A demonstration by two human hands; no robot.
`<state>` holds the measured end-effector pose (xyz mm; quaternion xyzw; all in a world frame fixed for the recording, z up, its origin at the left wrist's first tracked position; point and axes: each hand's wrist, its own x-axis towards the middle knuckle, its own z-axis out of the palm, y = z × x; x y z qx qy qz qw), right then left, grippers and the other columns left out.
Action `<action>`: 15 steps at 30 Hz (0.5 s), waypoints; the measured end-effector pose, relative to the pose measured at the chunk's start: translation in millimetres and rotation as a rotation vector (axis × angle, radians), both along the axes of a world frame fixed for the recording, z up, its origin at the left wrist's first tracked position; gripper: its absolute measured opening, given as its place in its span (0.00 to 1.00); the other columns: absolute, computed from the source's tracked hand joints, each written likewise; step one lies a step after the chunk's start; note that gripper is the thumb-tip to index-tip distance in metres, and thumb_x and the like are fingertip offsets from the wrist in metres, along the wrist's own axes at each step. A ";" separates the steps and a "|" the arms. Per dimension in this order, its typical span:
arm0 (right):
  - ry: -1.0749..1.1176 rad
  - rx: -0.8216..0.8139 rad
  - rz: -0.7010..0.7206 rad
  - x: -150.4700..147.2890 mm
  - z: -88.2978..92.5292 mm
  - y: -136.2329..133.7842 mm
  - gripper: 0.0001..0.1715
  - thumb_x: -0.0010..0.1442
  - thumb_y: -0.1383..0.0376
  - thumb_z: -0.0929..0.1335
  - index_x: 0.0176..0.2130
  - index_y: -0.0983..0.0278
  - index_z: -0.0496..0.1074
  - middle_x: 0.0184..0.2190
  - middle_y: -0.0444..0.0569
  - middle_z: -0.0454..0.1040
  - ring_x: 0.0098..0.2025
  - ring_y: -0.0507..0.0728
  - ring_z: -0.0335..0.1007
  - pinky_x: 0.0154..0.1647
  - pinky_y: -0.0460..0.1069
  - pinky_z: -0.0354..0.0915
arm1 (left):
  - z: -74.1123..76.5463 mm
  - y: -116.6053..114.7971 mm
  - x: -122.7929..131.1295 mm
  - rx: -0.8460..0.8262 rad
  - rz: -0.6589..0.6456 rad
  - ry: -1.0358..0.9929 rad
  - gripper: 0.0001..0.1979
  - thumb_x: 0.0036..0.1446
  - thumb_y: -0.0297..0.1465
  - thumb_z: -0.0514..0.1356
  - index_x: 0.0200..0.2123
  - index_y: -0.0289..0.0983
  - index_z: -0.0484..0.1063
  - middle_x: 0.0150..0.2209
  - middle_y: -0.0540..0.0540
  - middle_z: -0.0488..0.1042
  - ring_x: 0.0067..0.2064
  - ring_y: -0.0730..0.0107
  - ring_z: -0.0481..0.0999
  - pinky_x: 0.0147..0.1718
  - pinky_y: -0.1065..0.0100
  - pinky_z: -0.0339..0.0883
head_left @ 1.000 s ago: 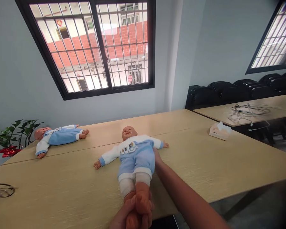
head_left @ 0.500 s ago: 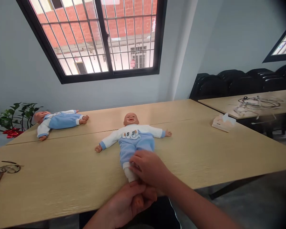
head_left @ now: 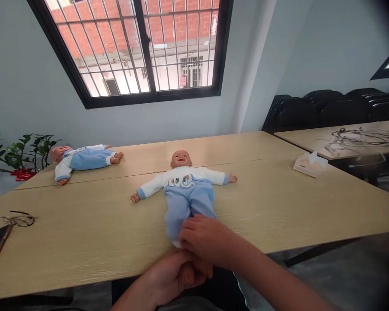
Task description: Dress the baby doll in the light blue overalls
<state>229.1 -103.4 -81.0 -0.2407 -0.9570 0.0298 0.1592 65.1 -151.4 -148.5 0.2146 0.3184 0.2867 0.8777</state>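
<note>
The doll (head_left: 185,190) lies face up mid-worktop (head_left: 84,233), feet at 6 o'clock, my left hand (head_left: 173,278) clamped round its feet and my right hand (head_left: 202,239) pinching the trouser cuffs; tugging unevenly could drag it off the edge.

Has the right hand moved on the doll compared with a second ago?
Yes. The right hand has come back from beside the doll's waist to its trouser cuffs near the table edge, beside the left hand.
</note>
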 end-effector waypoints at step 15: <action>0.160 0.123 -0.320 44.7 -47.3 -27.8 0.09 0.71 0.70 0.64 0.38 0.63 0.73 0.35 0.49 0.76 0.36 0.58 0.69 0.39 0.53 0.63 | 3.3 -2.1 -1.0 0.084 0.037 -0.008 0.11 0.62 0.35 0.66 0.38 0.31 0.79 0.36 0.41 0.82 0.38 0.68 0.79 0.41 0.69 0.68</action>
